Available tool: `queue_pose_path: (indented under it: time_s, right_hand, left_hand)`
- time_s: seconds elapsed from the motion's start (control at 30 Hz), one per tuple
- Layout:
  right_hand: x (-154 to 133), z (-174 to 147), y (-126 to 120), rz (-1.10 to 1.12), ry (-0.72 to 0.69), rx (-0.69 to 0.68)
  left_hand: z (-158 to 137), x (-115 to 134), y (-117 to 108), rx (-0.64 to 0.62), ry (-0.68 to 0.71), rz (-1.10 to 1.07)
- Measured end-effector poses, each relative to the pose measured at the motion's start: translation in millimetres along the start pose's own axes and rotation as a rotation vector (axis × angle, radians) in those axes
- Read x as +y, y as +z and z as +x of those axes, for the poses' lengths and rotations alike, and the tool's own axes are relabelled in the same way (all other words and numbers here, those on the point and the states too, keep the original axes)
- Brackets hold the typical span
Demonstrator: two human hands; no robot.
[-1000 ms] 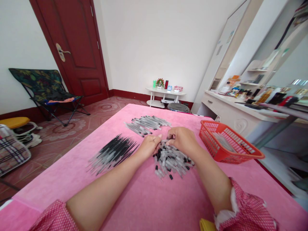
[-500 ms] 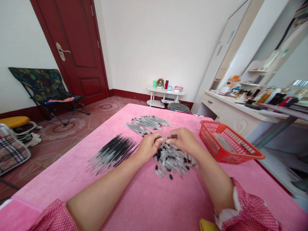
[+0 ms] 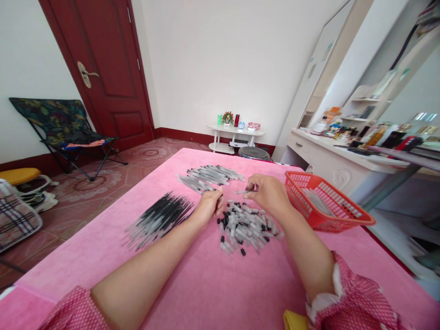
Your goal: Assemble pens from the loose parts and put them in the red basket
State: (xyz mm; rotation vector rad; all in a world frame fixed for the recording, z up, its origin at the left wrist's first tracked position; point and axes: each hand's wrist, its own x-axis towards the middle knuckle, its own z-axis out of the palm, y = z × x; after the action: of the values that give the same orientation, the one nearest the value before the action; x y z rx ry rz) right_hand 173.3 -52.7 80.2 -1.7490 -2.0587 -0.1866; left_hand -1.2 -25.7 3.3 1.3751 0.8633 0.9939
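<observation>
Between the forearms (image 3: 151, 270) I see open pink cloth (image 3: 216, 288) on the near side; beyond it the heap of caps (image 3: 245, 228) blocks the middle, black refills (image 3: 165, 213) the left, the orange basket (image 3: 326, 223) the right.

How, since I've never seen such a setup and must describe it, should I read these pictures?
There is no machine here, just a person's two bare hands. Every picture comes from one camera worn on that person's head, looking forward and down. On the pink cloth lie dark pen refills to the left, a row of dark-tipped clear pen barrels farther off, and, nearer, a heap of what look like clear pen caps, with small black pieces among them. An orange-red plastic basket stands at the right. The right hand holds a thin clear piece between thumb and fingers. The left hand is curled; whether its grip holds anything is hidden.
</observation>
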Motion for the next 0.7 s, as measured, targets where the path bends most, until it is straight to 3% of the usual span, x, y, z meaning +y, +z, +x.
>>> queue_pose_path:
  time_s: [0.07, 0.23, 0.33, 0.43, 0.6, 0.7]
  right_hand:
    - [2.8, 0.4, -2.0, 0.015, 0.041, 0.023]
    - [3.8, 0.3, -2.8, 0.033, 0.09, 0.026]
    - [2.9, -0.1, -1.2, 0.049, 0.082, 0.001]
    - [3.4, -0.1, -0.8, 0.065, 0.059, -0.035]
    - [1.0, -0.4, -1.5, 0.056, 0.014, -0.088]
    - [-4.9, -1.7, 0.6, 0.047, -0.035, -0.118]
  left_hand:
    - [0.3, -1.1, -0.6, -0.01, 0.055, 0.105]
    - [-7.4, -1.2, 10.9, -0.117, 0.385, 0.529]
    - [-12.9, -0.4, 19.2, -0.184, 0.503, 0.693]
    - [-14.4, -0.1, 20.7, -0.163, 0.5, 0.75]
    - [-10.2, 3.5, 11.8, 0.107, 0.381, 0.623]
    - [-7.8, 7.1, 6.6, 0.166, 0.372, 0.6]
